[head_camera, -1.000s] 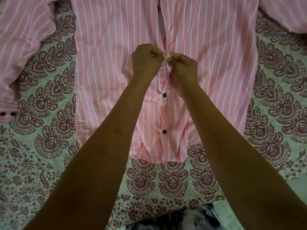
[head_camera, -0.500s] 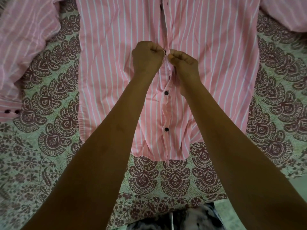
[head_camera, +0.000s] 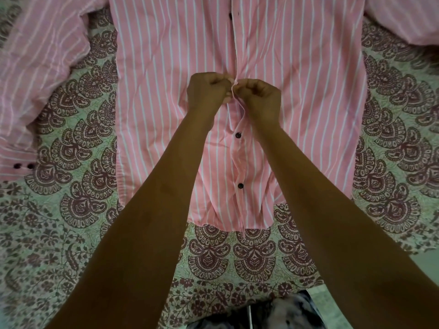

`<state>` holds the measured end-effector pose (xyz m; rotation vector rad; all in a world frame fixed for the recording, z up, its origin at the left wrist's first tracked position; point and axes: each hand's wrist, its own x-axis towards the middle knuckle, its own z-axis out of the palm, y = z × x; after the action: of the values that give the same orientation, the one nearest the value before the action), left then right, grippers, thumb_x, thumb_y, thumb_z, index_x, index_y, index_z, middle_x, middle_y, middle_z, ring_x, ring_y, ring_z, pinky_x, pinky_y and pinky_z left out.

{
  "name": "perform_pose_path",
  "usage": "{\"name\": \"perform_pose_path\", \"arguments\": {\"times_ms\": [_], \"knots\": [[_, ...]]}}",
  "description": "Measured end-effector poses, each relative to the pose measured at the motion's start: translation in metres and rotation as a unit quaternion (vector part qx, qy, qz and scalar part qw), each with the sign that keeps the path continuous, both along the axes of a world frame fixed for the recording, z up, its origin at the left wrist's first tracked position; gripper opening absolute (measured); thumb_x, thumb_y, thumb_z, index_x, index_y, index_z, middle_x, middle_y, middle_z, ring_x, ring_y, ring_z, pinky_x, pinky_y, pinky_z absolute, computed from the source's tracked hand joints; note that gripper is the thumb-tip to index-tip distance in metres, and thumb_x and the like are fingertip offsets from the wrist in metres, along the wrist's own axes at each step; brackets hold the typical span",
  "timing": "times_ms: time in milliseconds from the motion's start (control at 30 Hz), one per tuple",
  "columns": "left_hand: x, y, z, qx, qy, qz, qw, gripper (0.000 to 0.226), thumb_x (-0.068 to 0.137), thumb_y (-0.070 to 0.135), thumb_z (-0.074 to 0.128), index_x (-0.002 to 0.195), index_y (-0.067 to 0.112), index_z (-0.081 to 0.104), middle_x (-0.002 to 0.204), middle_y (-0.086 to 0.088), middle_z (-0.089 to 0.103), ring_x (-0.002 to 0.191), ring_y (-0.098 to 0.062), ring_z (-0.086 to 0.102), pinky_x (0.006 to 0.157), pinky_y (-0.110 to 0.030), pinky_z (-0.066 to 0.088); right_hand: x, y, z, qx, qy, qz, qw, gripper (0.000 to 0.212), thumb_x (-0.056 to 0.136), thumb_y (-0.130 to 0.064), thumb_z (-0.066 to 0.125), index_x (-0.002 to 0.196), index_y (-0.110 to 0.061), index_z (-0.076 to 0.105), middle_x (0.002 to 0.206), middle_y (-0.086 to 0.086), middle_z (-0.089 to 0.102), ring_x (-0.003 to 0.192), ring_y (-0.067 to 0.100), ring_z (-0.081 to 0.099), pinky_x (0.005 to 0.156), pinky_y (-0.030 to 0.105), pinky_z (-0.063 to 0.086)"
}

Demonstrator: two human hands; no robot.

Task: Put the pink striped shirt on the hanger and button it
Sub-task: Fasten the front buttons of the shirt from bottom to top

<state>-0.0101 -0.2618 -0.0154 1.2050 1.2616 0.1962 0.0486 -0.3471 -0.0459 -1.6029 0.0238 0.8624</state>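
Note:
The pink striped shirt (head_camera: 166, 79) lies flat, front up, on a patterned bedsheet, hem toward me. My left hand (head_camera: 207, 91) and my right hand (head_camera: 257, 97) meet at the front placket, each pinching one edge of the fabric at mid-height. Two dark buttons (head_camera: 238, 135) sit fastened on the placket below my hands, the lower one (head_camera: 240, 185) near the hem. Another dark button (head_camera: 230, 15) shows higher up. The button between my fingers is hidden. No hanger is in view.
The green bedsheet (head_camera: 78, 210) with maroon paisley print covers the bed. The shirt's left sleeve (head_camera: 40, 67) spreads to the far left, its cuff (head_camera: 21, 166) with two dark buttons. The right sleeve (head_camera: 403, 17) runs off the top right. Dark patterned cloth (head_camera: 273, 314) is at the bottom edge.
The view has shifted a little, so the shirt and hands sit lower in frame. Both hands stay pinched together at the same spot on the placket.

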Motion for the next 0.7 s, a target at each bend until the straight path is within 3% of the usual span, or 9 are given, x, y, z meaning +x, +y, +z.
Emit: {"name": "perform_pose_path", "arguments": {"times_ms": [100, 233, 367, 500, 633, 700], "knots": [[-0.001, -0.004, -0.002, -0.094, -0.042, 0.067, 0.992, 0.007, 0.080, -0.003, 0.064, 0.075, 0.002, 0.065, 0.076, -0.008, 0.068, 0.070, -0.018, 0.068, 0.067, -0.023, 0.057, -0.007, 0.002, -0.005, -0.046, -0.073, 0.004, 0.996, 0.015, 0.074, 0.002, 0.064, 0.075, -0.012, 0.070, 0.073, 0.008, 0.070, 0.075, 0.026, 0.069, 0.078, 0.044, 0.057], [0.003, -0.007, -0.014, -0.111, -0.021, 0.112, 0.987, 0.016, 0.080, -0.004, 0.063, 0.069, 0.008, 0.063, 0.076, -0.008, 0.066, 0.072, -0.017, 0.066, 0.066, -0.022, 0.056, -0.016, 0.006, -0.010, -0.112, -0.159, 0.016, 0.981, 0.009, 0.075, -0.008, 0.065, 0.080, -0.012, 0.071, 0.071, -0.001, 0.071, 0.070, 0.015, 0.069, 0.070, 0.036, 0.057], [0.009, -0.008, -0.024, -0.014, 0.022, 0.077, 0.997, 0.027, 0.077, -0.006, 0.057, 0.061, 0.016, 0.061, 0.068, -0.002, 0.065, 0.071, -0.016, 0.064, 0.072, -0.029, 0.057, -0.013, 0.006, -0.010, -0.173, -0.227, 0.027, 0.958, 0.008, 0.076, -0.018, 0.067, 0.082, -0.016, 0.072, 0.072, -0.004, 0.071, 0.069, 0.010, 0.066, 0.067, 0.028, 0.053], [0.007, -0.016, -0.027, 0.128, 0.052, 0.025, 0.990, 0.032, 0.078, -0.003, 0.052, 0.062, 0.025, 0.053, 0.064, 0.011, 0.060, 0.060, -0.005, 0.058, 0.059, -0.021, 0.052, -0.012, 0.006, -0.006, -0.195, -0.266, 0.054, 0.942, 0.011, 0.079, -0.021, 0.065, 0.087, -0.017, 0.072, 0.079, -0.004, 0.072, 0.072, 0.007, 0.063, 0.065, 0.020, 0.046], [0.007, -0.020, -0.031, 0.168, 0.045, 0.026, 0.984, 0.032, 0.078, -0.004, 0.050, 0.065, 0.025, 0.051, 0.064, 0.012, 0.058, 0.066, -0.007, 0.059, 0.066, -0.025, 0.052, -0.008, 0.007, -0.004, -0.192, -0.264, 0.054, 0.944, 0.012, 0.078, -0.020, 0.064, 0.085, -0.017, 0.073, 0.079, -0.004, 0.073, 0.073, 0.009, 0.065, 0.066, 0.022, 0.049], [0.007, -0.019, -0.031, 0.164, 0.038, 0.022, 0.985, 0.032, 0.078, -0.005, 0.048, 0.065, 0.024, 0.050, 0.064, 0.012, 0.057, 0.062, -0.001, 0.056, 0.059, -0.019, 0.050, -0.008, 0.008, -0.003, -0.182, -0.246, 0.044, 0.951, 0.009, 0.076, -0.019, 0.065, 0.080, -0.016, 0.072, 0.074, -0.005, 0.071, 0.072, 0.010, 0.065, 0.065, 0.024, 0.051]]}}
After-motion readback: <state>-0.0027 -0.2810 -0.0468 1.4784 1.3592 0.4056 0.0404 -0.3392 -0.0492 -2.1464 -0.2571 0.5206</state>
